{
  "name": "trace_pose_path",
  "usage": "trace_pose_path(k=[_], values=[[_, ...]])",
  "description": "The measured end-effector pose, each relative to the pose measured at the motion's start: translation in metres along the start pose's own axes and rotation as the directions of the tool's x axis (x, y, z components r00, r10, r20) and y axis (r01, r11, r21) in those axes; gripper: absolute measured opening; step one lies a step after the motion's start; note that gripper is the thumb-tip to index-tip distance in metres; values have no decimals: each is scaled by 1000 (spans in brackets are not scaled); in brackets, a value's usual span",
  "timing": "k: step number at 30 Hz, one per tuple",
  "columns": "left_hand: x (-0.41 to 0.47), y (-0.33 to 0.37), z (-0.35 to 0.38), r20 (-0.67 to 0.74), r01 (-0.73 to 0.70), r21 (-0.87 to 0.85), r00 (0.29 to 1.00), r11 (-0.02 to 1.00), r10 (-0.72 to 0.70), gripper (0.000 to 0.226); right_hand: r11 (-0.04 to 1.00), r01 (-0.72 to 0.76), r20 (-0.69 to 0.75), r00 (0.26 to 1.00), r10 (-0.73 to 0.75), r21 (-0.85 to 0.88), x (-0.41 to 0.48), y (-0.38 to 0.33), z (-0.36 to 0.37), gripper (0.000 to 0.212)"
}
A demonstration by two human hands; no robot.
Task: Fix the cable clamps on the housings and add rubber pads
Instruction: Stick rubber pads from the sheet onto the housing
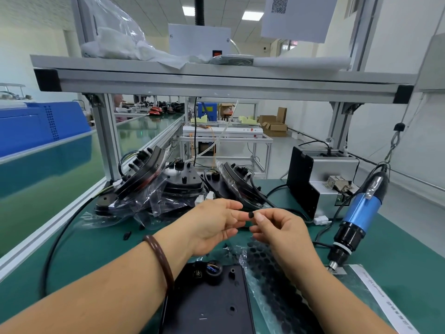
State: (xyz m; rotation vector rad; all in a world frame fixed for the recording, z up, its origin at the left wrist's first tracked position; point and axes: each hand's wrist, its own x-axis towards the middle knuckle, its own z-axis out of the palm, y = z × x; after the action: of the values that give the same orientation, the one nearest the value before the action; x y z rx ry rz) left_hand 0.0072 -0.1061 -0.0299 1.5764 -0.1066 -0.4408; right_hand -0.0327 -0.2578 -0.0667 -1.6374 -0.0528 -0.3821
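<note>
A flat black housing (212, 307) lies on the green mat right in front of me, with a round cable gland and wires at its top edge. To its right lies a sheet of black rubber pads (269, 276) in clear plastic. Both hands are raised above the housing and meet at the fingertips. A small round black rubber pad (250, 215) sits between them: my right hand (281, 232) pinches it, and my left hand (214, 225) touches it with thumb and forefinger. A brown bangle circles my left wrist.
Several bagged black housings (173, 186) with cables are stacked at the back of the mat. A blue electric screwdriver (358, 218) hangs at the right beside a black and silver screw feeder (320, 179). Small black clamps (127, 235) lie loose on the mat. A conveyor runs along the left.
</note>
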Motion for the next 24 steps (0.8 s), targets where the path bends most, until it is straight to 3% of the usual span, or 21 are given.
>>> trace_pose_path(k=[8, 14, 20, 24], values=[[-4, 3, -2, 59, -20, 60, 998, 998, 17, 42, 978, 90, -10, 996, -94, -188, 1, -2, -2, 13], [-14, 4, 2, 30, -55, 136, 998, 989, 52, 43, 874, 222, 16, 971, -238, -433, 2, -5, -4, 19], [-47, 10, -13, -98, -170, 431, 967, 886, 234, 43, 989, 20, 69, 998, -10, -148, 0, -26, -8, 22], [-90, -6, -35, -100, -261, 655, 900, 709, 423, 35, 986, -123, 219, 965, 146, -115, 1, -49, -7, 23]])
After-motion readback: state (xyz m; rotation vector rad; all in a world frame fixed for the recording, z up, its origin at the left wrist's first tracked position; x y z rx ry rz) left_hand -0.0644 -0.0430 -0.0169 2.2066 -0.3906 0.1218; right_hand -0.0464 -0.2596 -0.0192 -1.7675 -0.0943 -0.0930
